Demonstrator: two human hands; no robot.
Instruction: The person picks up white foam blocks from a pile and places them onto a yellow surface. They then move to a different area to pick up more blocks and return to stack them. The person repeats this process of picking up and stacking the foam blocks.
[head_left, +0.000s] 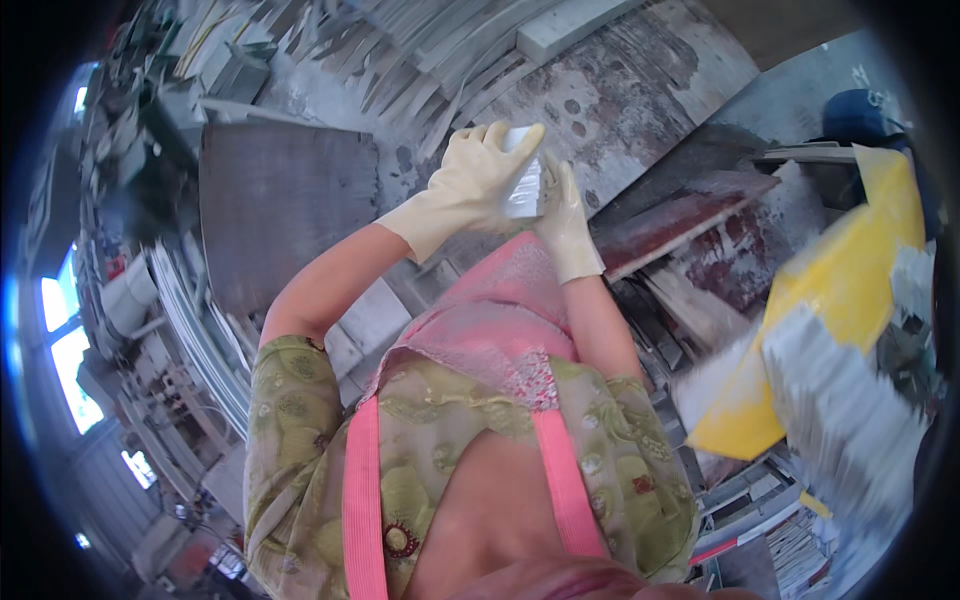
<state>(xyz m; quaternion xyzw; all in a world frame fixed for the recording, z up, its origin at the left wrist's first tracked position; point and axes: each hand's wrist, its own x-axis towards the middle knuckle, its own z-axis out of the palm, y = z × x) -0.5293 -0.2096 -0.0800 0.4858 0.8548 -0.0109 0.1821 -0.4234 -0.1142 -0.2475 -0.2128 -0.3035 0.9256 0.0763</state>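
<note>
Here, left hand (482, 165) curled around a white block (525, 185), right hand (566, 222) closed against its side, both hands gloved

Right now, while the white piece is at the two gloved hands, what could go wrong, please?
The white piece might slip: the left hand grips it through a glove, and whether the right hand bears any weight is unclear. If dropped, it could strike the stained slab beyond the hands, or land on the pink apron. The long thin strips lie in an uneven pile, so a bump might shift them.
</note>
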